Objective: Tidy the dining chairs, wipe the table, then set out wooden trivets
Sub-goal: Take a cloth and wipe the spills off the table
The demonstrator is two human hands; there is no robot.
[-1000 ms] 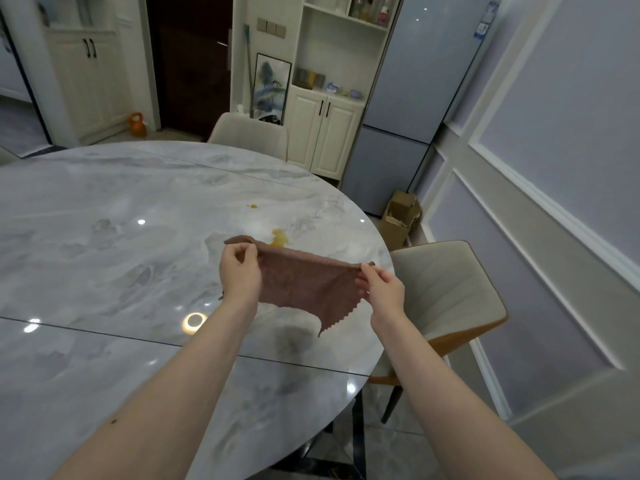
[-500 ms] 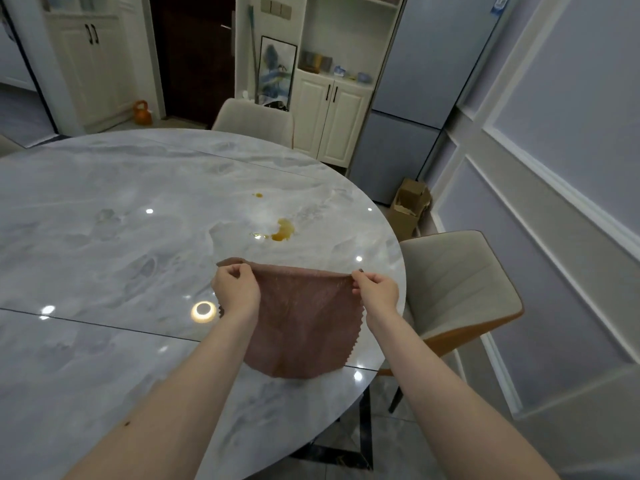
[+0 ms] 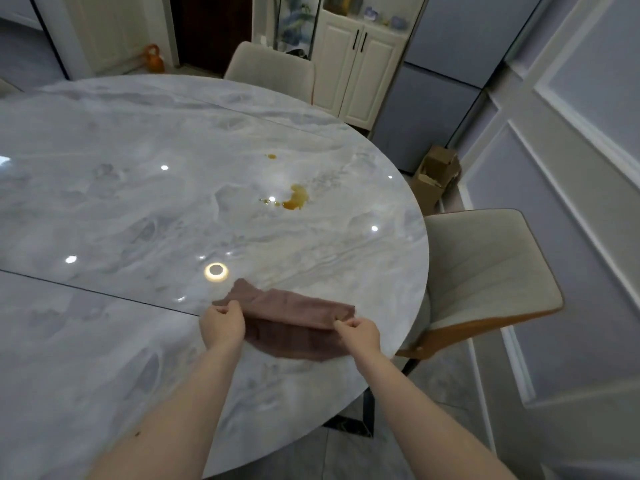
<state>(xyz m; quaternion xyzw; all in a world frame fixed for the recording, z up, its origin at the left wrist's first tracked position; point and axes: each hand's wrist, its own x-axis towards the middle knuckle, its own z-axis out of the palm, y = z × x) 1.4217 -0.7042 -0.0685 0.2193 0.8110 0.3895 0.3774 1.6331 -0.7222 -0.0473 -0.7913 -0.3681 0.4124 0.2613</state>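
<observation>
Brown cloth (image 3: 294,306) stretches between pinching left fingers (image 3: 227,310) and right fingers (image 3: 344,322).

Grey panelled wall (image 3: 588,140) with white mouldings, pale blue-grey refrigerator (image 3: 460,39), cream two-door cabinet (image 3: 356,71) under open shelves, dark doorway (image 3: 211,29), cardboard box (image 3: 437,174) on grey floor (image 3: 446,386), ceiling lights reflected.
</observation>
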